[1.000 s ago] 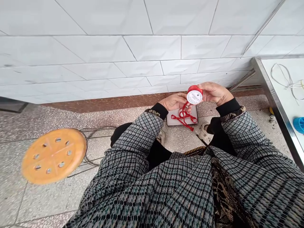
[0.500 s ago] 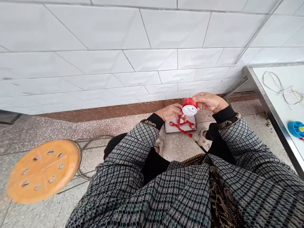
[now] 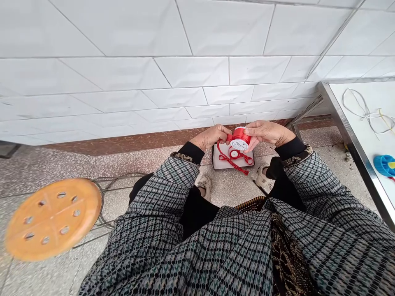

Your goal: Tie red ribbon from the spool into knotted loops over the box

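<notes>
My right hand (image 3: 268, 132) is closed around a spool of red ribbon (image 3: 241, 138), whose white printed end faces me. To its left, my left hand (image 3: 214, 136) pinches the loose red ribbon (image 3: 228, 138) that comes off the spool. Below both hands lies a shallow white box (image 3: 218, 163) with a dark edge. A red cord (image 3: 232, 161) with loops and a knotted end rests in it, beside a small red ring with a white centre (image 3: 234, 153).
An orange round stool (image 3: 52, 218) with holes stands at left, cables (image 3: 106, 205) behind it. At right is a metal-edged table (image 3: 348, 135) bearing a white cable (image 3: 364, 117) and a blue round object (image 3: 384, 165). A tiled wall (image 3: 197, 72) rises in front.
My left hand has moved left, away from the spool, drawing out ribbon. The spool has turned and shifted slightly left in my right hand. The view has tilted a little.
</notes>
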A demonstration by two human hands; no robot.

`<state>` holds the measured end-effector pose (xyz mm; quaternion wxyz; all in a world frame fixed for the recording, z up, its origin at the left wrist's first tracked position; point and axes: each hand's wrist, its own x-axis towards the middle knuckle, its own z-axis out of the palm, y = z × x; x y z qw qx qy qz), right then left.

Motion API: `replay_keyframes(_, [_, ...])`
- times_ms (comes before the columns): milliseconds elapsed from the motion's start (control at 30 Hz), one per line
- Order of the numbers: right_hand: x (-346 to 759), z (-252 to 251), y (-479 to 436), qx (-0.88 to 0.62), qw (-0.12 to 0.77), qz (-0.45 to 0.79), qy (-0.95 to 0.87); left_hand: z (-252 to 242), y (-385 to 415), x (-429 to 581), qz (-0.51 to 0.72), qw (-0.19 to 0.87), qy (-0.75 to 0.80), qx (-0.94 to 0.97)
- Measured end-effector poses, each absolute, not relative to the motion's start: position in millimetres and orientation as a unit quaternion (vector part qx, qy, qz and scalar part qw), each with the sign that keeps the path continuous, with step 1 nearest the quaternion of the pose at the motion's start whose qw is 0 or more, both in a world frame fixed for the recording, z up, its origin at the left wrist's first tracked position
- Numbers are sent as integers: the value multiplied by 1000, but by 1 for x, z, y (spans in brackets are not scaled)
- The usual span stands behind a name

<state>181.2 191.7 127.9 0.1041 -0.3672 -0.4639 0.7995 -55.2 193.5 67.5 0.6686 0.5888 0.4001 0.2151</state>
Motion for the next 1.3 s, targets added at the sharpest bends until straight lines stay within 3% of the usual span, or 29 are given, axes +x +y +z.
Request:
replay_keyframes(233, [182, 131, 190, -404, 102, 768, -486, 71, 202, -66, 193, 635, 477, 576])
replay_keyframes(567, [172, 139, 191, -403, 21, 686, -606, 67, 207, -64, 68, 469, 481, 737])
replay_keyframes(967, [175, 132, 197, -484, -54, 553, -676, 64, 213, -72, 58, 513, 415, 749])
replay_keyframes(1300, [159, 117, 193, -536, -80, 487, -685, 80, 204, -65, 90, 494, 451, 738])
